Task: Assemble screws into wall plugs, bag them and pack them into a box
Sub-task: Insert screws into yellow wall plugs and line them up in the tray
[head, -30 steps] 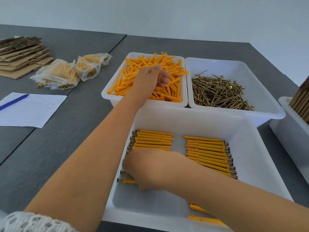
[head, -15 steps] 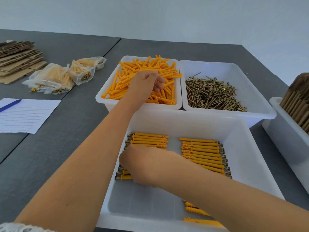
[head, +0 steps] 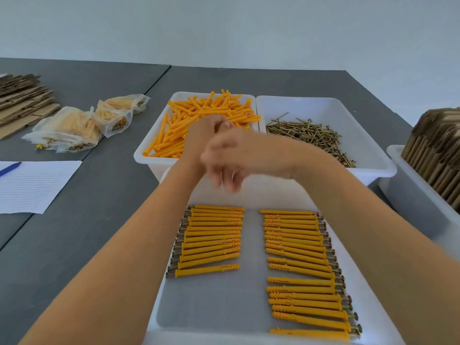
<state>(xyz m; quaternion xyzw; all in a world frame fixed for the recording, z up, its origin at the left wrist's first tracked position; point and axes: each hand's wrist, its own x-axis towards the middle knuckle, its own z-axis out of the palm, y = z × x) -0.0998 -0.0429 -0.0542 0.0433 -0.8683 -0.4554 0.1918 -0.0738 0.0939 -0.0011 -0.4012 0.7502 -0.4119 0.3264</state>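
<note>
Head view: blurred right hand point(head: 231, 158), fingers seemingly loose, nearest the brass screw heap point(head: 311, 135) at right-centre; left hand point(head: 206, 131) sits in the orange plastic wall plugs point(head: 199, 120), grip unclear.

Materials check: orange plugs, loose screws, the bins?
Orange plugs: likely moulded plastic, matt, uniform colour, slotted shanks. Loose screws: metal, yellowish-brass sheen, probably plated steel; plating unconfirmed. Bins: white, slightly translucent plastic, smooth with rounded rims.
</note>
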